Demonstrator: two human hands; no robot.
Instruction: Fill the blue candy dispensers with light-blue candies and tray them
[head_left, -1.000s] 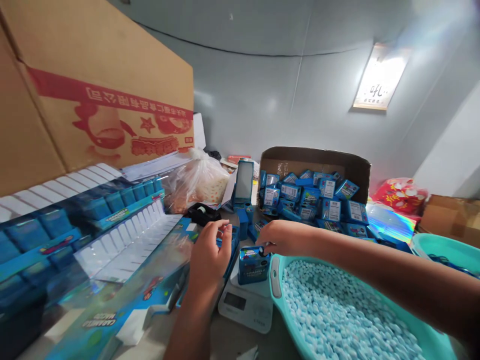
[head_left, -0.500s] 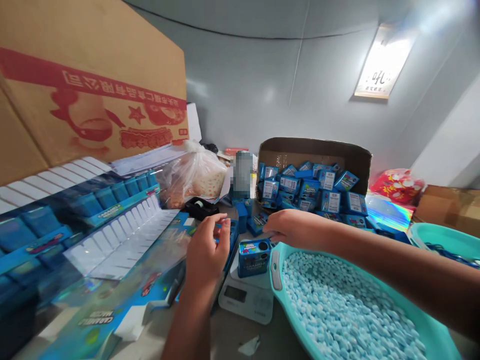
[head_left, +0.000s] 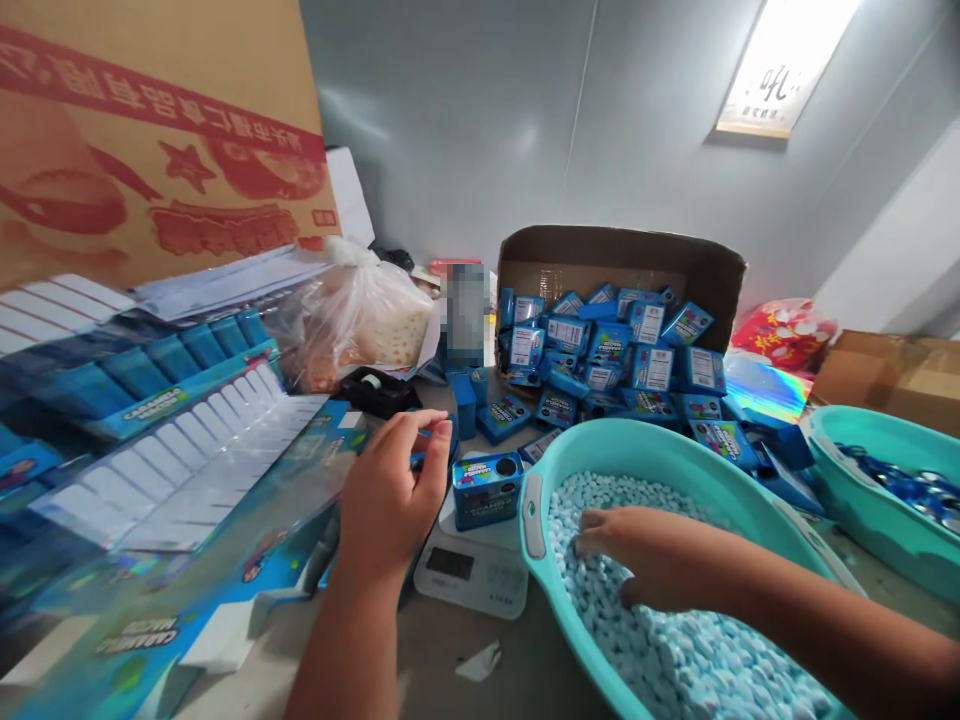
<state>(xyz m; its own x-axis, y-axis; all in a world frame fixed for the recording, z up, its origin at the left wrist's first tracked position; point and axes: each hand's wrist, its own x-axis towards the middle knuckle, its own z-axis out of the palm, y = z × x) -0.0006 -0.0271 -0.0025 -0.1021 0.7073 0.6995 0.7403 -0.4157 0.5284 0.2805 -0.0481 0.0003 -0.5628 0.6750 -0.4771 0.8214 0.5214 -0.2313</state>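
My left hand (head_left: 397, 490) is raised left of a small white digital scale (head_left: 480, 575). Its fingers are curled toward the thumb, and whatever may be between them is hidden. Blue shows behind those fingers. One blue candy box (head_left: 487, 492) stands upright on the scale. My right hand (head_left: 637, 550) reaches into a turquoise basin (head_left: 615, 440) of light blue candies (head_left: 720, 650). Its fingertips touch the candies, with the thumb apart from the fingers.
Behind the basin, an open carton (head_left: 622, 245) is heaped with blue boxes. A second turquoise basin (head_left: 877, 430) stands right. Display trays (head_left: 187, 470) and printed cardboard lie left, near a black tape dispenser (head_left: 379, 390) and a tied plastic bag (head_left: 367, 310).
My right hand has moved from beside the box on the scale down into the candy basin. My left hand keeps its curled pose. The view has shifted slightly.
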